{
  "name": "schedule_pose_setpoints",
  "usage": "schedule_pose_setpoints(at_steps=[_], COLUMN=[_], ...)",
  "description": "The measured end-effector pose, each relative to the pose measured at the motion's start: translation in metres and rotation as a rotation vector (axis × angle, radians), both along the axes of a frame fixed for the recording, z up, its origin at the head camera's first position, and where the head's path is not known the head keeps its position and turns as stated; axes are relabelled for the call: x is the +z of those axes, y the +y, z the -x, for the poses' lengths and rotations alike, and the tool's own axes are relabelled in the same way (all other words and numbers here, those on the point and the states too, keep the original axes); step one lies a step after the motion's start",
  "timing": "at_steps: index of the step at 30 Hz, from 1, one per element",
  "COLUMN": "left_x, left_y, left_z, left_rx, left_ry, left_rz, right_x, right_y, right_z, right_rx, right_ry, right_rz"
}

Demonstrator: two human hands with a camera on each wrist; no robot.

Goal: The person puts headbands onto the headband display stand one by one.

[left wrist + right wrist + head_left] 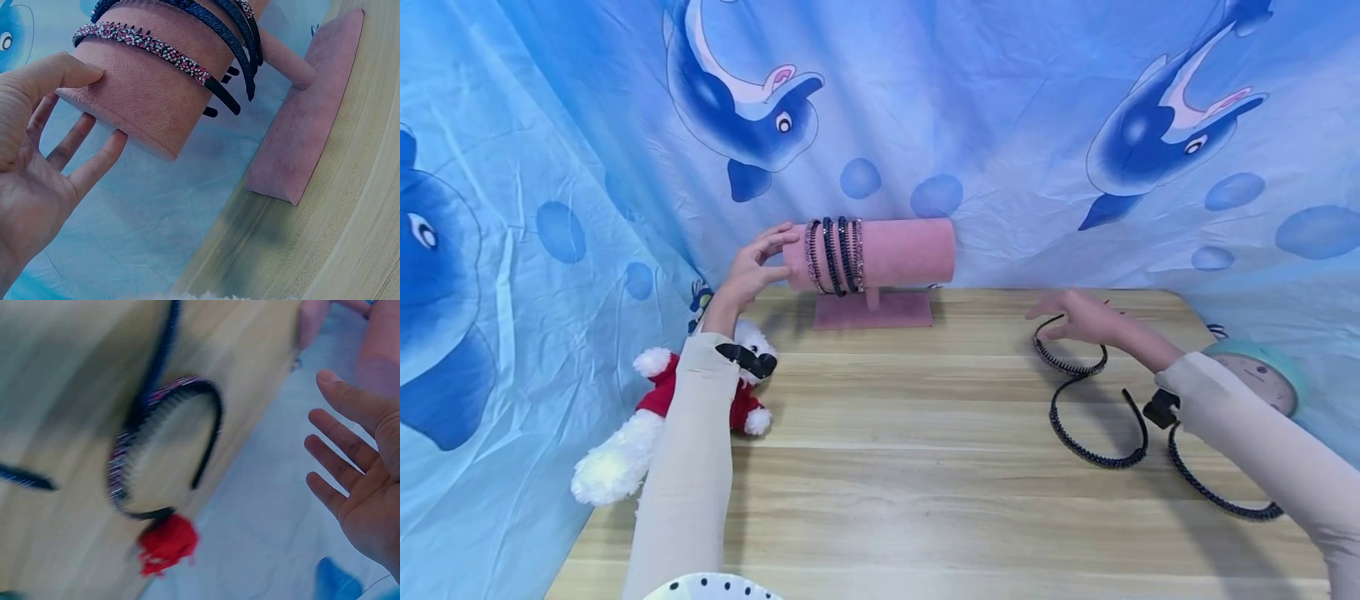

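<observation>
A pink padded cylinder stand stands at the back of the table, with several headbands round its left half. My left hand rests at the cylinder's left end; in the left wrist view the thumb lies on the pink surface beside a sparkly pink-and-black headband. My right hand hovers above a toothed sparkly headband at the right, its fingers extended and holding nothing in the right wrist view. A black headband lies in front of that one, and another black headband sits partly under my right forearm.
A white plush toy in a red top lies beside my left forearm. A round teal-rimmed object with a face stands at the right edge. A red fluffy thing touches the sparkly headband. A blue dolphin curtain hangs behind the table.
</observation>
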State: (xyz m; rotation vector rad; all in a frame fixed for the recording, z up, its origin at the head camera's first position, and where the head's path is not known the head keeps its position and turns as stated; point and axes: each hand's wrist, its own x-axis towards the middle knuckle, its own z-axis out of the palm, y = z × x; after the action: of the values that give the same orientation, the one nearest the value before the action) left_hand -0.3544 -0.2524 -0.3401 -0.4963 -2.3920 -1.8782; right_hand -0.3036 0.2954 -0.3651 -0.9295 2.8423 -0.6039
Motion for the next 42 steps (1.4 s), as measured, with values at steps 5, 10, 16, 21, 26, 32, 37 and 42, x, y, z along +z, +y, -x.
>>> schedule_pose_setpoints(at_steps=[5, 10, 16, 21, 26, 32, 37, 42], left_x=[0.0, 0.001, 0.003, 0.004, 0.003, 0.003, 0.003, 0.002], left_y=[-0.001, 0.0, 0.0, 0.0, 0.0, 0.0, 0.0, 0.0], left_z=[0.0, -0.001, -0.002, -0.002, -0.001, -0.001, -0.001, -0.001], left_rx=[0.004, 0.004, 0.012, 0.019, 0.019, 0.009, 0.009, 0.004], left_ry=[-0.005, -0.004, -0.012, -0.017, -0.015, -0.012, -0.016, -0.016], left_rz=[0.007, 0.01, 0.014, 0.025, 0.028, 0.016, 0.015, -0.003], right_x=[-0.014, -0.029, -0.04, -0.046, -0.053, -0.064, -0.069, -0.068], right_y=[0.021, 0.043, 0.064, 0.075, 0.081, 0.085, 0.086, 0.084], right_z=[-0.008, -0.009, -0.009, -0.01, -0.01, -0.008, -0.005, -0.004], right_rx=[-0.01, 0.014, -0.008, -0.05, -0.07, -0.044, -0.05, -0.063], right_ry=[-0.008, 0.042, 0.006, -0.065, -0.12, -0.062, -0.022, -0.038], right_rz=[-0.023, -0.027, -0.056, -0.06, -0.037, -0.059, -0.062, -0.049])
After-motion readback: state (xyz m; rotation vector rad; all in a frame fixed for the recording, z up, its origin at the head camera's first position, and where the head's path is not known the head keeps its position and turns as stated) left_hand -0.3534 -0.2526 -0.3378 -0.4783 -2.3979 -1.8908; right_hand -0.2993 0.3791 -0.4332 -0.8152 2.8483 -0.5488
